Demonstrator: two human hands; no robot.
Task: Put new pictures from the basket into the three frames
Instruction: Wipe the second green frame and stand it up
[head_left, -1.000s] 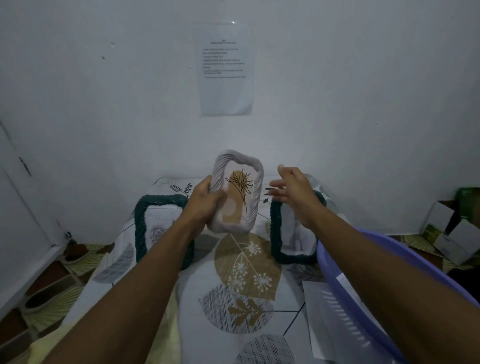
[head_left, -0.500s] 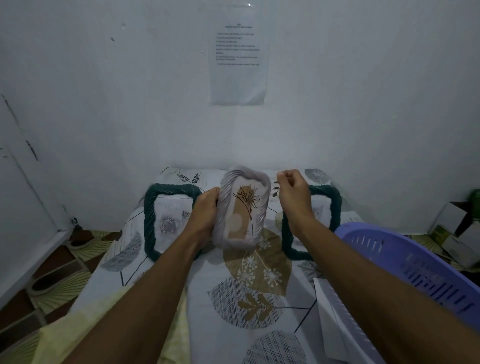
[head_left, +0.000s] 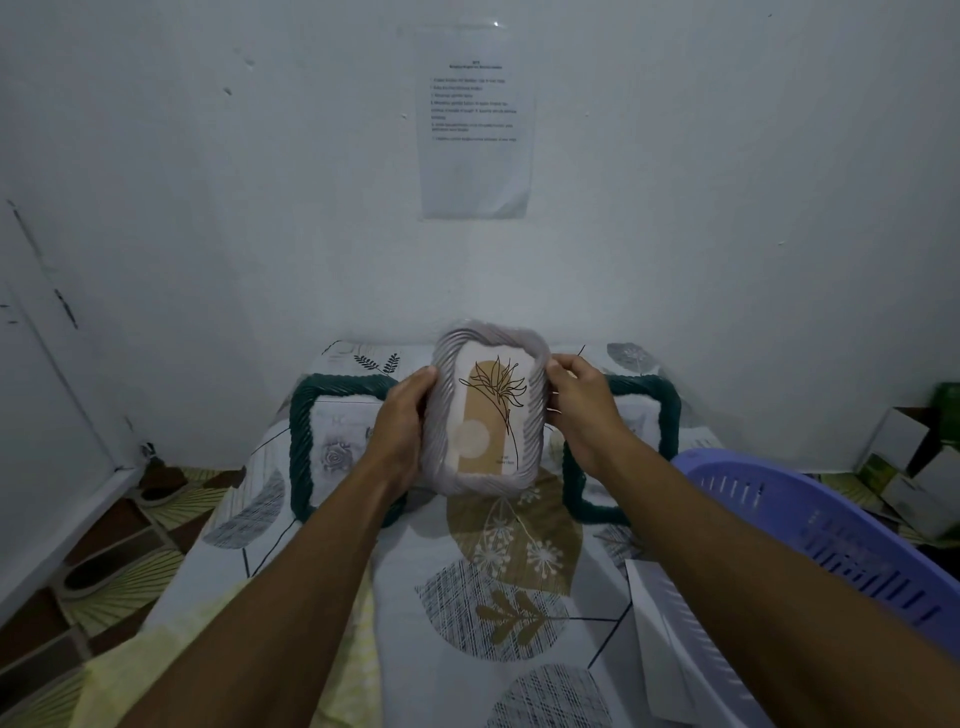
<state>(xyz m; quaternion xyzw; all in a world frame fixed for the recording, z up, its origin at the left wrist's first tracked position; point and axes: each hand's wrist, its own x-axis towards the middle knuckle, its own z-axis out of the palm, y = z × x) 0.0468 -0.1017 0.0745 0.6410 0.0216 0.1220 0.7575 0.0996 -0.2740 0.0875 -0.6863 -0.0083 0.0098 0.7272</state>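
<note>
A pale lilac rope-edged frame (head_left: 488, 343) with a tan botanical picture (head_left: 485, 415) in it is held upright in front of me, above the table. My left hand (head_left: 402, 421) grips its left edge and my right hand (head_left: 582, 410) grips its right edge. Two dark green rope-edged frames lie flat behind it: the left green frame (head_left: 301, 457) shows a grey rose picture, the right green frame (head_left: 667, 410) is partly hidden by my right arm. A purple plastic basket (head_left: 810, 525) sits at the right.
The table wears a leaf-patterned cloth (head_left: 514, 577). White paper sheets (head_left: 654, 629) lie beside the basket. A printed sheet (head_left: 475, 122) is taped to the white wall. Small boxes (head_left: 909, 457) sit on the floor at far right, tiled floor at left.
My right hand, open and then loosely curled beside the frame, has closed on its right edge. The frame has turned to face me squarely, now held by both hands.
</note>
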